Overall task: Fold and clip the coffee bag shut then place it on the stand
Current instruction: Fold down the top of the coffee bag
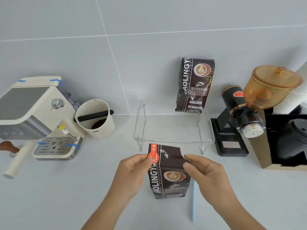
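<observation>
Right now the left hand's fingers (146, 159) pinch the upper left edge of the dark brown foil coffee bag (167, 173), thumb over its round red sticker, while the right hand's fingers (188, 159) pinch the upper right edge, where the foil is creased inward. Both the left hand (132, 170) and the right hand (202, 171) are thus closed on the bag's flattened top section, which is unfolded and stands upright with its serrated rim uppermost. The bag stands on the pale grey counter (83, 196), directly in front of the clear acrylic stand (172, 130) and just short of touching it. Just right of the bag's base, a slim light-blue plastic sealing clip (194, 201) lies on the counter, partly behind the right forearm. On the stand's back right part a second, identical dark brown coffee bag (195, 85) leans against the grey tiled wall. To the stand's right sits a black coffee grinder with an amber hopper (245, 107), and beyond it a box holding stacked white paper cups (289, 98) and black lids. Well to the left are a cream knock box with a black bar (95, 120) and a cream espresso machine (38, 118).
</observation>
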The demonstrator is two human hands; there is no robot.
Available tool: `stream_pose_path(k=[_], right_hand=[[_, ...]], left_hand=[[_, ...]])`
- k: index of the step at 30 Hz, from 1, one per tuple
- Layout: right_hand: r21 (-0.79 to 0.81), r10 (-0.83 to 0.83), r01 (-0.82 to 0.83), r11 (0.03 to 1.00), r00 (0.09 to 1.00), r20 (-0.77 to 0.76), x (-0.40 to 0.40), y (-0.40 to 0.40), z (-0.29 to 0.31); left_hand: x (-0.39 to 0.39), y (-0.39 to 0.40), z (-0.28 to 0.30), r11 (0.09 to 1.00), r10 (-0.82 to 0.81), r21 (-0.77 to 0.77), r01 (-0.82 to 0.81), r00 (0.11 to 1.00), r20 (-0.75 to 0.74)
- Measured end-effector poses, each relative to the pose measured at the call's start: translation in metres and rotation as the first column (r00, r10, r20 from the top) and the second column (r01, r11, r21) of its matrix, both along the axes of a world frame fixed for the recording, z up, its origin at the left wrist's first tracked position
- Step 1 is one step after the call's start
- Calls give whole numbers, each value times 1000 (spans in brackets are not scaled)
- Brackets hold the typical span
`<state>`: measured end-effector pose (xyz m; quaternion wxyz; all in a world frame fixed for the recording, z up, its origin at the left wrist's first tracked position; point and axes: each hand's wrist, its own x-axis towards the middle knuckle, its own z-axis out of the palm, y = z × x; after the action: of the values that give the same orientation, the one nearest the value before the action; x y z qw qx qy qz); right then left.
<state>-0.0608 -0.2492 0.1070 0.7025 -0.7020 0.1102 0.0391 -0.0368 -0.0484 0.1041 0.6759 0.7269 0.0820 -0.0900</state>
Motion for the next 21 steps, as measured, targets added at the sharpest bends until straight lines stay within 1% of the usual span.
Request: stream_pose_path(k=[3,5,9,15,18,20,21], right_hand=[[92,-33,34,995,999,-11,8,4,7],[101,-26,24,995,1000,13,11,8,12],[61,-14,12,998,999,41,14,10,12],[128,-28,17,992,996,86,18,9,16],[81,1,-9,997,995,102,19,8,13],[34,23,-27,999,994,103,20,4,11],[2,41,-41,999,993,107,20,2,11]], left_hand=[[2,-3,7,997,-34,63,33,999,18],[4,-4,8,996,-36,84,35,999,10],[5,-3,7,999,-41,17,41,999,-8],[4,1,7,999,-52,-12,52,999,14],[3,3,9,998,-57,12,57,998,0],[4,6,12,999,-18,30,18,1000,5],[4,9,14,998,-10,62,9,1000,16]])
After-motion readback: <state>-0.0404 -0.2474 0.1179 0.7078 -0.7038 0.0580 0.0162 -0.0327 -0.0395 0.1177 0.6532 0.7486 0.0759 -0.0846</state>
